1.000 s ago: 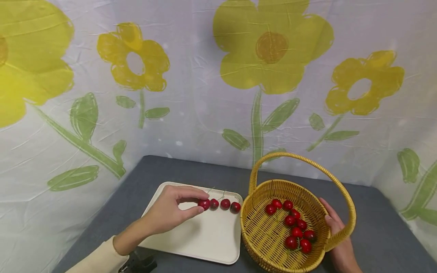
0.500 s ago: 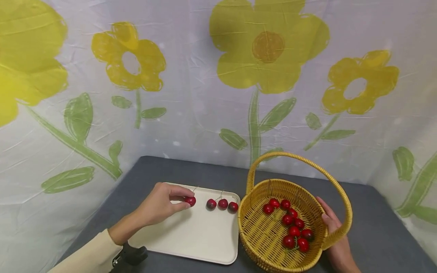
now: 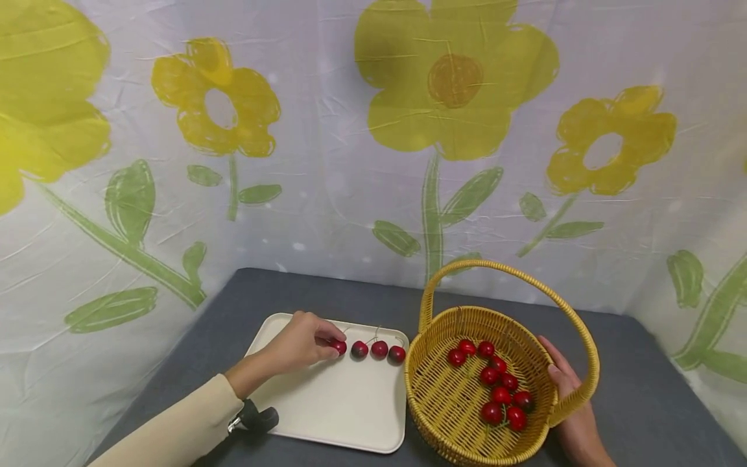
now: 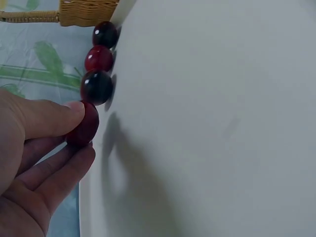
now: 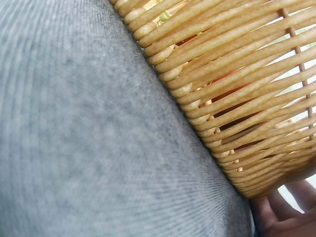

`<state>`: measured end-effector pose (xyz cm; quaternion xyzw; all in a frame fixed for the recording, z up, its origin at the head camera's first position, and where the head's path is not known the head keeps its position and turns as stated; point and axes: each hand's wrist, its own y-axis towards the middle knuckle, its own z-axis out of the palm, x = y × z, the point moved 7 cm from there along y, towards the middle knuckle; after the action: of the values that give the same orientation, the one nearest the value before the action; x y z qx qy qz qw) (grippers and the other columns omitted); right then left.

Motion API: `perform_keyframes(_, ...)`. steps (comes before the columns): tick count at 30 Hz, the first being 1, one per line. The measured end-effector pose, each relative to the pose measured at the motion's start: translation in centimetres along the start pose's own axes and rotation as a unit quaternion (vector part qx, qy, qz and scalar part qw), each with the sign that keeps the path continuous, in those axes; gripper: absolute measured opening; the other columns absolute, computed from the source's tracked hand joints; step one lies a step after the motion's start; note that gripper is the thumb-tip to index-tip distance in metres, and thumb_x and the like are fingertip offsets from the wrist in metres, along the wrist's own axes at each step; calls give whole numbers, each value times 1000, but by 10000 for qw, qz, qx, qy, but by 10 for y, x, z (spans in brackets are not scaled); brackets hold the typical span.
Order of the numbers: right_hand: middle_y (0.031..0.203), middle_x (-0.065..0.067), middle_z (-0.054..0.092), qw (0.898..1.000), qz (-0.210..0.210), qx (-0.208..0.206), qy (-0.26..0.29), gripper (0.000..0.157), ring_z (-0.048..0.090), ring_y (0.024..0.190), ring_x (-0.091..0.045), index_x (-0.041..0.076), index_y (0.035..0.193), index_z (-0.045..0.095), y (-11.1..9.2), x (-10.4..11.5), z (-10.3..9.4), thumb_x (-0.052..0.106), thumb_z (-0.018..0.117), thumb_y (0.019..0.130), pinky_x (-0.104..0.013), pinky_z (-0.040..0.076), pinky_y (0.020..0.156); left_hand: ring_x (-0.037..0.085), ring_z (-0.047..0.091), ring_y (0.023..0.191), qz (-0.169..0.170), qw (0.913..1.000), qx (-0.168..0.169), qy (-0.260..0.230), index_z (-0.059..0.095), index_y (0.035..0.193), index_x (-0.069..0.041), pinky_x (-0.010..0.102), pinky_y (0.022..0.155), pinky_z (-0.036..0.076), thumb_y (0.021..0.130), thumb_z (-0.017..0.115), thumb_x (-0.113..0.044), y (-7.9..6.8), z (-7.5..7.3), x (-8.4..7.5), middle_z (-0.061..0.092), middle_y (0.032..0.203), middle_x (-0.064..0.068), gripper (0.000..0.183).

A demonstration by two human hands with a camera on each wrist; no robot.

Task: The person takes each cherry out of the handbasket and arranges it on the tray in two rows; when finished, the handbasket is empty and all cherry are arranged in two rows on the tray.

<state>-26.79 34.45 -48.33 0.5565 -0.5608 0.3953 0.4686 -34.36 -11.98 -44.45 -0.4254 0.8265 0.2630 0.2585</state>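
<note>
Flowered cloth (image 3: 327, 214) hangs behind and beside a dark grey table (image 3: 633, 383). On the table lie a white tray (image 3: 350, 408) and, just to its right, a yellow basket (image 3: 446, 395) with a tall handle (image 3: 513, 275).

Of the hands, the left hand (image 3: 299, 347) is over the tray's far part, thumb and fingertips closed around a red cherry (image 3: 339, 348). That cherry is at the left end of a row, just beside three cherries (image 3: 379, 351) lined up along the tray's far side, stems pointing away. A dark device (image 3: 259, 418) sits at the left wrist, by a cream sleeve (image 3: 181, 428).

The right hand (image 3: 574, 415) rests against the basket's outer right side, near the handle's foot; how far its fingers curl cannot be told. Ten cherries (image 3: 500, 395) lie inside the basket, mostly toward the right.
</note>
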Motion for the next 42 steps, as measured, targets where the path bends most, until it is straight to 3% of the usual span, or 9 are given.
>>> perform_keyframes(8,177,-24,23,10000,18,2,67,62,46,124,26,10,176,15,0,1,1,39,24,122,-3,48,95,11,80,90,183,9994,-59,303,87,105,-6,28,80,65,84,90,1,6,8,-2,85,99,2,23)
perform_keyframes(16,177,-25,24,10000,-49,9,-33,61,45,124,27,9,176,16,0,2,2,38,23,122,-3,48,95,12,80,91,-40,9999,20,164,86,107,-5,30,80,65,85,89,2,9,11,-3,85,98,3,23)
perform_keyframes(32,175,-24,25,9999,-94,-18,73,61,47,125,25,9,176,17,0,1,2,37,25,122,-4,49,96,18,82,97,-7,9997,-29,223,84,114,-4,37,88,67,84,90,2,3,8,-3,85,107,6,31)
perform_keyframes(36,175,-22,25,9999,-96,-27,113,61,47,126,25,9,176,17,0,0,2,36,25,122,-3,48,97,25,83,101,66,9995,-149,270,84,118,-4,43,92,67,87,87,0,-1,1,-6,85,112,7,31)
perform_keyframes(39,175,-21,24,9997,-17,7,249,61,48,126,25,10,176,16,0,-1,2,36,25,122,-4,49,98,33,82,103,151,9994,-305,35,82,122,-3,48,95,66,90,86,-1,-4,-5,-14,83,118,12,32)
perform_keyframes(42,176,-21,22,9992,71,30,403,60,49,126,25,11,177,15,-1,-2,1,36,24,122,-6,50,98,36,82,106,193,9970,-380,-644,81,125,-3,48,97,65,92,86,-5,-5,-6,-29,82,122,16,34)
